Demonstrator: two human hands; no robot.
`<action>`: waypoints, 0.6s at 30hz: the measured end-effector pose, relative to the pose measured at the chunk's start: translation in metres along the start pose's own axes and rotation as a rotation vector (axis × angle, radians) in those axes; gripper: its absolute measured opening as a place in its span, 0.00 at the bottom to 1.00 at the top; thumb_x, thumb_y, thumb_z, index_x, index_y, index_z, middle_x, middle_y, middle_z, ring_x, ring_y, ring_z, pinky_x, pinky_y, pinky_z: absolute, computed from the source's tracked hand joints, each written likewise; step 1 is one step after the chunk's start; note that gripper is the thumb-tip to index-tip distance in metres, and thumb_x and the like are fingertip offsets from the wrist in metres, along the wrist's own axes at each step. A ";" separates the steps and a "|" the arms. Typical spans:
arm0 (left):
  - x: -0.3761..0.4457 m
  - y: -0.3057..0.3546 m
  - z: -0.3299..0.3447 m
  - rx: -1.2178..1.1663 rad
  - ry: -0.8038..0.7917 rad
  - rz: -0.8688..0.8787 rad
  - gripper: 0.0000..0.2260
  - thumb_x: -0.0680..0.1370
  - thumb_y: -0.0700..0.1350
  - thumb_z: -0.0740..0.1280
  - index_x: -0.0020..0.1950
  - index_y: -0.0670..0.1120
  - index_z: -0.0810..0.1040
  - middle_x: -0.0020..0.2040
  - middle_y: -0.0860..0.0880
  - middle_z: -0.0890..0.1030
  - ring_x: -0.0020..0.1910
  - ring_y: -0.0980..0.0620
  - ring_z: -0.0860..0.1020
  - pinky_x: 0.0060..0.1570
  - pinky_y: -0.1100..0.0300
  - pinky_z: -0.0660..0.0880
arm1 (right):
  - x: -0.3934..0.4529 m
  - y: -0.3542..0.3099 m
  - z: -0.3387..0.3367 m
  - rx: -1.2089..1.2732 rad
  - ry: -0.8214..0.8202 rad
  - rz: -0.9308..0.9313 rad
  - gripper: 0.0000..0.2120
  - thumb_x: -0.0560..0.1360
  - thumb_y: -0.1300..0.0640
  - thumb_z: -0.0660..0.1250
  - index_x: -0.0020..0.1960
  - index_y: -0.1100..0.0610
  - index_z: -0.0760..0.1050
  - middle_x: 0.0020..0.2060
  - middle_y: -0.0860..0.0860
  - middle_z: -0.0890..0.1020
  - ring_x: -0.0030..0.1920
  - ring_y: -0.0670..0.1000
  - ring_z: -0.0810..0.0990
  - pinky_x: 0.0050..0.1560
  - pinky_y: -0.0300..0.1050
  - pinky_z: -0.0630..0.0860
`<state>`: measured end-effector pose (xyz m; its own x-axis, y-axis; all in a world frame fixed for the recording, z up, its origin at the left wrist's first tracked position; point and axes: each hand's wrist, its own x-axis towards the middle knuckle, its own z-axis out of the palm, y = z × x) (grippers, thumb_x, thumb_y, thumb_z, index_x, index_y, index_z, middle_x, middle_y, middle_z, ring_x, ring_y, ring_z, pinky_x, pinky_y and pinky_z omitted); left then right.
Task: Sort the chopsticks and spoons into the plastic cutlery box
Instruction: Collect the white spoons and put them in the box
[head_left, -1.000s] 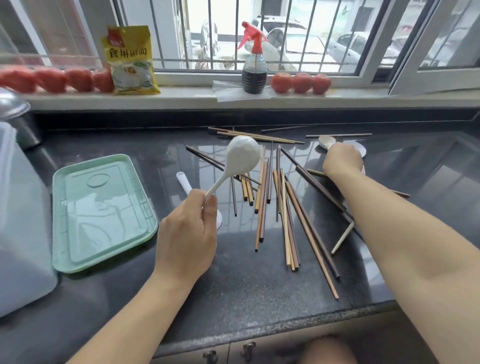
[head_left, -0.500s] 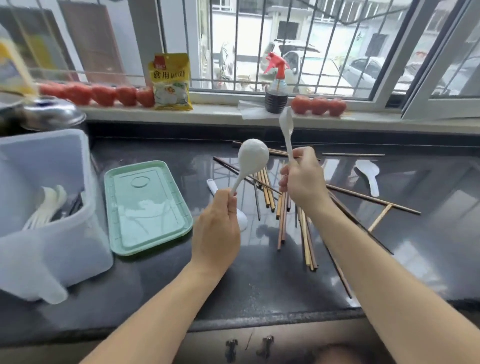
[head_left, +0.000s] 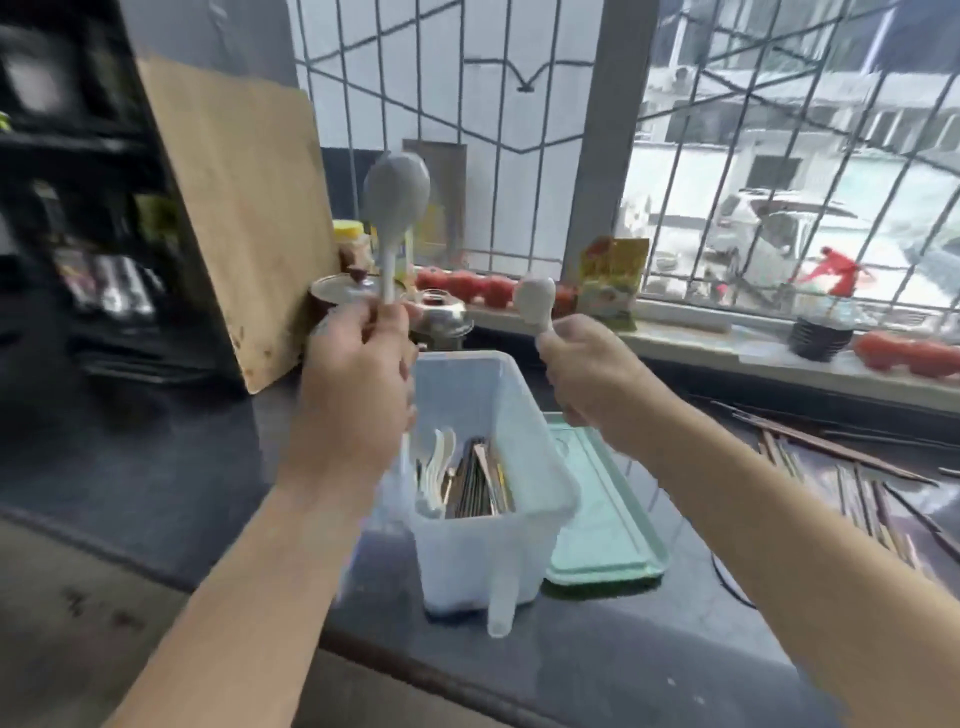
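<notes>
The plastic cutlery box (head_left: 511, 410) stands on the dark worktop (head_left: 597, 654), translucent white, with its near wall toward the camera. Inside it, white spoons (head_left: 434, 467) lean along the left part and dark chopsticks (head_left: 480, 480) lie beside them on the right; whether a divider separates them cannot be told.

Above the box's left rim, the left hand (head_left: 356, 384) grips the handle of a large white spoon (head_left: 396, 195), fingers curled round it, bowl pointing up. The hand is motion-blurred, and the lower end of the handle is hidden inside the fist. Above the box's right rim, the right hand (head_left: 587, 369) holds a smaller white spoon (head_left: 535, 301) the same way, fingers clamped on the handle, with only the bowl and a short neck showing.

Touching the box's right side lies a pale green lid (head_left: 602, 525), partly covered by the right forearm. Farther right of the box, loose chopsticks (head_left: 852, 467) lie scattered on the worktop, some cut off by the frame edge. Behind and left of the box a wooden cutting board (head_left: 239, 218) leans upright.
</notes>
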<state>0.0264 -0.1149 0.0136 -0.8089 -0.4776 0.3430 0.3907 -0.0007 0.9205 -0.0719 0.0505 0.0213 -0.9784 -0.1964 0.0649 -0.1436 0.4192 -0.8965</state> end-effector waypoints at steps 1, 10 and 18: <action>0.005 -0.004 -0.017 0.012 0.039 -0.031 0.12 0.88 0.44 0.57 0.48 0.47 0.76 0.29 0.52 0.65 0.24 0.56 0.60 0.24 0.61 0.57 | 0.003 -0.006 0.017 -0.005 -0.061 0.026 0.12 0.85 0.54 0.55 0.55 0.59 0.73 0.34 0.52 0.69 0.28 0.48 0.66 0.25 0.41 0.65; 0.017 -0.043 -0.069 0.115 0.061 -0.171 0.12 0.87 0.45 0.57 0.52 0.45 0.78 0.31 0.51 0.66 0.26 0.54 0.61 0.25 0.59 0.60 | 0.014 -0.008 0.073 -0.839 -0.156 0.004 0.14 0.83 0.53 0.57 0.43 0.60 0.72 0.35 0.54 0.75 0.30 0.54 0.73 0.29 0.44 0.69; 0.020 -0.056 -0.070 0.135 0.023 -0.160 0.12 0.87 0.47 0.58 0.50 0.48 0.79 0.32 0.51 0.68 0.28 0.53 0.63 0.29 0.55 0.62 | 0.029 0.012 0.104 -0.918 -0.452 0.263 0.09 0.80 0.68 0.53 0.43 0.65 0.69 0.30 0.59 0.76 0.25 0.55 0.77 0.29 0.47 0.79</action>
<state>0.0193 -0.1856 -0.0447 -0.8452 -0.5007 0.1872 0.1940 0.0390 0.9802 -0.0863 -0.0420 -0.0333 -0.8759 -0.2342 -0.4219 -0.1767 0.9693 -0.1711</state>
